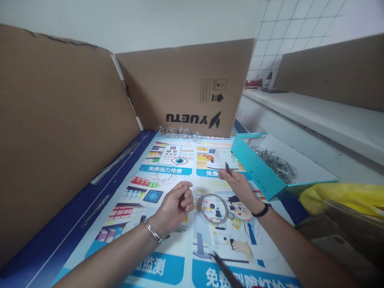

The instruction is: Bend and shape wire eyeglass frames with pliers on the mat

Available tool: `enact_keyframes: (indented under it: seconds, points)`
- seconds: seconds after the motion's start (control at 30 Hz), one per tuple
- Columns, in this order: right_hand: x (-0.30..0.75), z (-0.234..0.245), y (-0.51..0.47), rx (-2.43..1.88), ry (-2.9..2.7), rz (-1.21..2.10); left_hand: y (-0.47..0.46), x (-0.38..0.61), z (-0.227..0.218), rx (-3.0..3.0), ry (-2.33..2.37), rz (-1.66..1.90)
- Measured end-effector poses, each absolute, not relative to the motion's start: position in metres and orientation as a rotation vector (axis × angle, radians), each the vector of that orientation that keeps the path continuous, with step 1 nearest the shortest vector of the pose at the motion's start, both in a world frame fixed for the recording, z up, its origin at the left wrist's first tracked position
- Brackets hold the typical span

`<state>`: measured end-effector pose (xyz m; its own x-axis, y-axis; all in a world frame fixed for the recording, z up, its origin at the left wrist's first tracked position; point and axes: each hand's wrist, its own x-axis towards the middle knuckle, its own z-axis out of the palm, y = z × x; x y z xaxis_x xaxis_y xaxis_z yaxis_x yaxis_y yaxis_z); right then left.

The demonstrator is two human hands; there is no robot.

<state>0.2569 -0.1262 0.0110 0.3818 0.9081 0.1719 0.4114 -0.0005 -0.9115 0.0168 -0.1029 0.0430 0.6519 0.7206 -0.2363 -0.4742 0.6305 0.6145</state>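
Note:
My left hand is closed in a pinch on a thin metal wire piece, just above a printed poster that covers the table. My right hand is closed around a dark pen-like tool whose tip points up and away. Between the two hands a round magnifying lens lies flat on the poster. A thin wire eyeglass frame lies on the poster ahead of my left hand.
Cardboard panels wall the left and back. A teal-edged box lid at right holds a heap of thin metal parts. More metal bits lie along the back panel. A yellow bag sits right; dark tweezers lie near.

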Motion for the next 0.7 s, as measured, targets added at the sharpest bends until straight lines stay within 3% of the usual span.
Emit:
enact_keyframes:
  seconds: [0.7]
  points:
    - [0.2494,0.0178,-0.1290,-1.624,-1.255,0.538,-0.1051,0.0176,0.0419,0.798,0.610,0.770]
